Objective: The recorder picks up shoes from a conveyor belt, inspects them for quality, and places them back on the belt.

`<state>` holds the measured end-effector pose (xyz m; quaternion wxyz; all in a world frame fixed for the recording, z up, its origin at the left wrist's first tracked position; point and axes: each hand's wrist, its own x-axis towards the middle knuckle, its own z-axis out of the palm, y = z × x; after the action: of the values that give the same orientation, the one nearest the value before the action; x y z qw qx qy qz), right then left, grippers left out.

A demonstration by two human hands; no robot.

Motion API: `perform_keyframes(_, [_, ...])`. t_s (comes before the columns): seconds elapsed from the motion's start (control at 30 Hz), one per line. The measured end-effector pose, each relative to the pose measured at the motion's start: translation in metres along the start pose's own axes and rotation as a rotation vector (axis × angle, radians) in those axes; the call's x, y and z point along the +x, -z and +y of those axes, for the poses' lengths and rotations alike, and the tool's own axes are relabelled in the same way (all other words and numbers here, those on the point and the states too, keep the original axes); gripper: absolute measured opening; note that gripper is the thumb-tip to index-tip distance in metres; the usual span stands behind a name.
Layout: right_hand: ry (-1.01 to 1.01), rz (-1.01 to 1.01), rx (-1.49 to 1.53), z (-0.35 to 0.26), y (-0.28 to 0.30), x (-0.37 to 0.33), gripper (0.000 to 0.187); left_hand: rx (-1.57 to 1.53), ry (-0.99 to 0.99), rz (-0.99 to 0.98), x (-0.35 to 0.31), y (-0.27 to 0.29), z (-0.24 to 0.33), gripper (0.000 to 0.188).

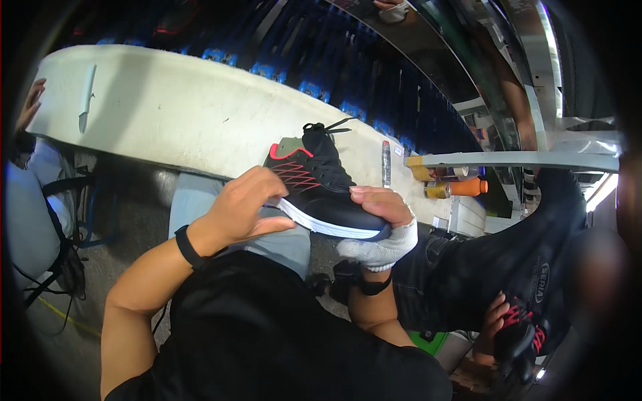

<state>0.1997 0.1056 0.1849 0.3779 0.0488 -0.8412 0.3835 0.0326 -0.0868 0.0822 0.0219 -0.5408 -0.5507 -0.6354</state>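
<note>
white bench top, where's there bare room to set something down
The broadest bare patch of the bench top lies between the slim white tool on the left and the black shoe. A narrow strip separates the shoe from the dark slender tool. It's crowded farther right, around the can and orange bottle.

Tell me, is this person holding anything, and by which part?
A black shoe: the partly gloved right hand grips it by the toe. The left hand is by the white sole; whether it grips is unclear.
</note>
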Motion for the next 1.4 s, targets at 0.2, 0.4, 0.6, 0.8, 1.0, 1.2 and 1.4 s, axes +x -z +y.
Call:
perform_keyframes(0.2, [-0.005,0.054,0.079,-0.001,-0.002,-0.006,0.063,0.433,0.184,-0.235,-0.036,0.032,-0.017,0.05])
perform_keyframes(0.4, [-0.327,0.434,0.382,0.024,0.014,-0.018,0.052,0.468,0.054,-0.296,-0.001,0.048,-0.011,0.062])
perform_keyframes(0.6, [-0.759,0.237,0.258,0.106,0.005,0.0,0.052,0.371,-0.312,-0.148,0.097,0.056,0.015,0.069])
perform_keyframes(0.8, [-0.197,-0.169,0.26,0.092,0.003,0.021,0.139,0.368,0.005,-0.341,0.14,0.017,0.015,0.095])
perform_keyframes(1.0, [-0.165,-0.135,0.405,0.094,-0.011,0.058,0.137,0.344,0.109,-0.442,0.157,0.017,0.016,0.089])
perform_keyframes(1.2, [-0.174,0.348,0.79,0.108,-0.058,0.062,0.074,0.405,0.143,-0.436,0.168,0.026,0.006,0.087])
perform_keyframes(1.4, [-0.136,0.56,1.417,0.137,-0.081,0.07,0.05,0.442,0.499,-0.54,0.173,0.049,-0.006,0.087])
